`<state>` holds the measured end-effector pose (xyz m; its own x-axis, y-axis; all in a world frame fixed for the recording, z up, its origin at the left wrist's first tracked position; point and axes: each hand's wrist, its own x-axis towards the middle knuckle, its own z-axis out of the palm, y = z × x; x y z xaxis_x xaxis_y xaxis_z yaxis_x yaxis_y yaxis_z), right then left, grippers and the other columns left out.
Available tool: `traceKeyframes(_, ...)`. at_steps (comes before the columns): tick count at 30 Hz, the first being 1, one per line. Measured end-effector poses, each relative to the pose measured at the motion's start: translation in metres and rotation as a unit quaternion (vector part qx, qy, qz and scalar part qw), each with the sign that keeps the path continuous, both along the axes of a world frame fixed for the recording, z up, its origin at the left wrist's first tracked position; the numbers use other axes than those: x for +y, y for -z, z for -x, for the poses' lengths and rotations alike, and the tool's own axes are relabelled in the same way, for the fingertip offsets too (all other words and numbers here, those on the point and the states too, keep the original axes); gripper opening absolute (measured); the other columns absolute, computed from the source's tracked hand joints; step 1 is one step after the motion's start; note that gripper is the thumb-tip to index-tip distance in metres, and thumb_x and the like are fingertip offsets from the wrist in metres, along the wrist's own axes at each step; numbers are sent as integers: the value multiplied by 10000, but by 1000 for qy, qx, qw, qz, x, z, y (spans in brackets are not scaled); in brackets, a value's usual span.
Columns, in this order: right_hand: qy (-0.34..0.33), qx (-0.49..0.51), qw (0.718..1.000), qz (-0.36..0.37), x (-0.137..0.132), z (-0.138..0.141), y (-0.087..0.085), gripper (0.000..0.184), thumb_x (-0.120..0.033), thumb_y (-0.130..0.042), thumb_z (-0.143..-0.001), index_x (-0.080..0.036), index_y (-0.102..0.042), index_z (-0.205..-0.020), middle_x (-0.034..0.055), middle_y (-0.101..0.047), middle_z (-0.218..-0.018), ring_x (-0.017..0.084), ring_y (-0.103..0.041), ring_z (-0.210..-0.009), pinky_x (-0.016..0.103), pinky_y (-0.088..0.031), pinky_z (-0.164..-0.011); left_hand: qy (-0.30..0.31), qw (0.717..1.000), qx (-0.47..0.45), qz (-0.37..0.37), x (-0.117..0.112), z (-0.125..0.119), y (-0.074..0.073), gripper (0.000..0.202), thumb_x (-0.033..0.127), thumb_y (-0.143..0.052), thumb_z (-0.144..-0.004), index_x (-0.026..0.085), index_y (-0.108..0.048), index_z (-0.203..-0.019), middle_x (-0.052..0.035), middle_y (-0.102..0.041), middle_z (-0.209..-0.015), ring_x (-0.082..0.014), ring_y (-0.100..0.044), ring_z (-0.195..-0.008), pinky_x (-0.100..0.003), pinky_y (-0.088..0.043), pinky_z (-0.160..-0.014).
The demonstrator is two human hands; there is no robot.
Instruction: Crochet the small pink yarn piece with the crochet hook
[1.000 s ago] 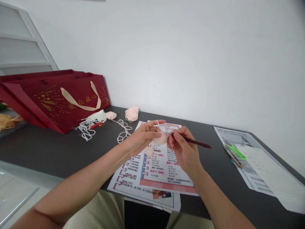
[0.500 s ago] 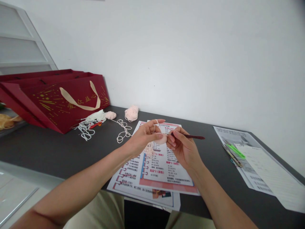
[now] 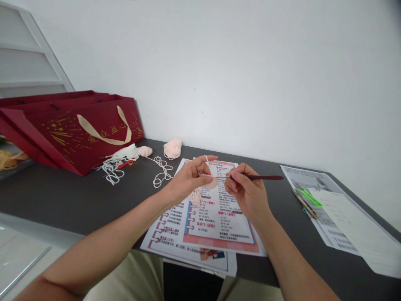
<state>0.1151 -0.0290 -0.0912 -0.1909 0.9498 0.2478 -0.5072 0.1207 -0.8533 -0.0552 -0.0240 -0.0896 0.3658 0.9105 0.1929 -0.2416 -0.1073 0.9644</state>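
Note:
Over the printed sheets, my left hand [image 3: 194, 177] pinches a small pale pink crochet piece [image 3: 213, 183] between thumb and fingers. A strand of yarn loops round its raised index finger, and loose pale yarn [image 3: 196, 196] dangles below the palm. My right hand [image 3: 246, 188] is closed on a crochet hook [image 3: 266, 177] with a dark red-brown handle pointing right. The hook's thin metal shaft reaches left to the crochet piece; its tip is too small to make out.
Printed pattern sheets [image 3: 219, 238] lie under my hands. At left are a red paper bag [image 3: 106, 121], white yarn [image 3: 114, 165], a small pink ball [image 3: 145, 151] and a larger pink yarn ball [image 3: 172, 148]. At right, a green-handled tool [image 3: 310, 198] rests on papers [image 3: 354, 225].
My right hand has moved right with the crochet hook, away from my left hand, so more of the metal shaft shows. My left hand stays nearly in place.

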Motion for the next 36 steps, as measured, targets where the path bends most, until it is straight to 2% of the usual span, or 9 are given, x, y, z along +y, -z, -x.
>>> traceKeyframes(10, 17, -22, 999, -20, 1, -3, -1, 169, -144, -640, -746, -182, -537, -618, -49, -495, -515, 59, -369, -429, 219, -232, -437, 17, 999, 25, -18, 0, 2, 0, 509, 190, -654, -773, 191, -510, -1261, 36, -518, -736, -94, -486, -655, -255, -358, -624)
traceKeyframes(15, 8, -39, 999, -26, 3, -6, -1, 189, -155, -652, -743, -187, -528, -604, -64, -453, -469, 67, -366, -420, 226, -231, -434, 17, 999, 42, -26, 0, 4, -1, 502, 209, -660, -777, 190, -510, -1256, 40, -516, -722, -95, -488, -652, -252, -358, -622)
traceKeyframes(20, -11, -49, 999, -17, 3, -7, -2, 192, -161, -663, -730, -184, -523, -601, -56, -491, -507, 59, -359, -414, 227, -223, -436, 32, 998, 48, -21, 0, 5, -2, 480, 203, -654, -779, 201, -526, -1241, 41, -522, -710, -99, -503, -640, -254, -369, -604)
traceKeyframes(28, -65, 15, 997, 48, 3, -3, -1, 206, -170, -637, -758, -194, -481, -627, -60, -469, -479, 68, -347, -438, 196, -240, -426, 74, 997, 32, -12, 0, 4, -4, 451, 194, -674, -764, 191, -547, -1197, 25, -570, -733, -92, -511, -649, -241, -378, -594)
traceKeyframes(36, -101, 70, 983, 137, 7, -1, 8, 200, -172, -677, -697, -189, -495, -618, -44, -506, -522, 64, -347, -445, 175, -290, -394, 61, 998, 14, 8, 1, 3, -1, 500, 212, -699, -751, 187, -538, -1224, 38, -548, -699, -89, -493, -631, -250, -366, -608)
